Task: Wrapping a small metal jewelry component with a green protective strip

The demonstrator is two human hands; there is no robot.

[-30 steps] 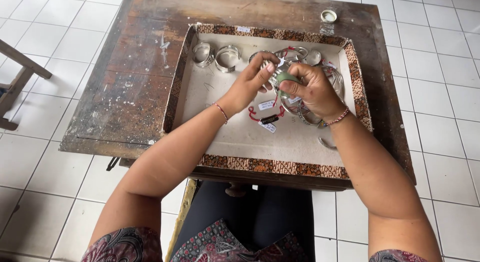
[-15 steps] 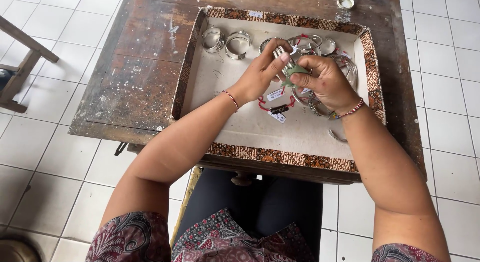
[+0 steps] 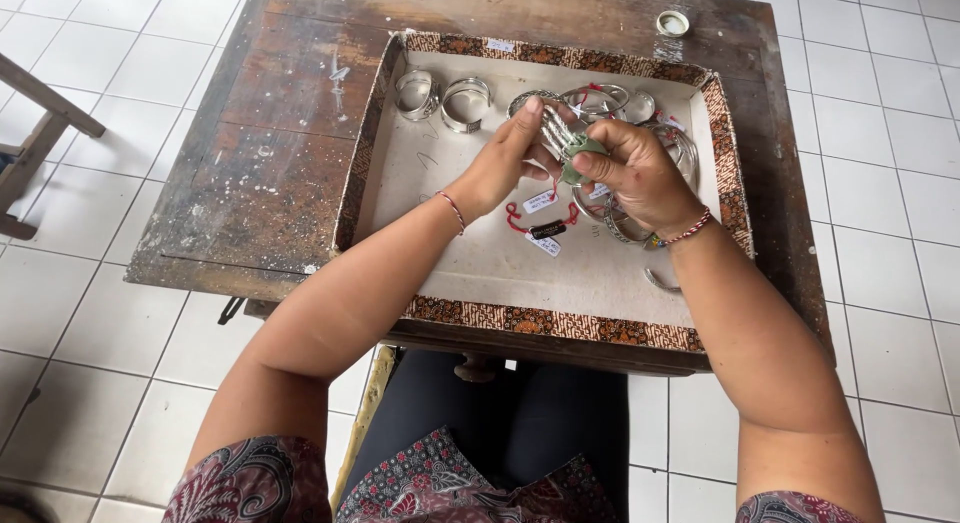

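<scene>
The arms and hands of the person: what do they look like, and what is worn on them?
Both arms are bare from the short patterned sleeves, dark red with pale motifs, down to the hands. The left hand has a thin red cord bracelet at the wrist. The right hand has a red and white cord bracelet. No gloves.

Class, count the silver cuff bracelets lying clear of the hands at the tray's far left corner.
2: one cuff nearest the corner, another cuff right beside it. More bangles lie partly hidden behind the hands.
</scene>
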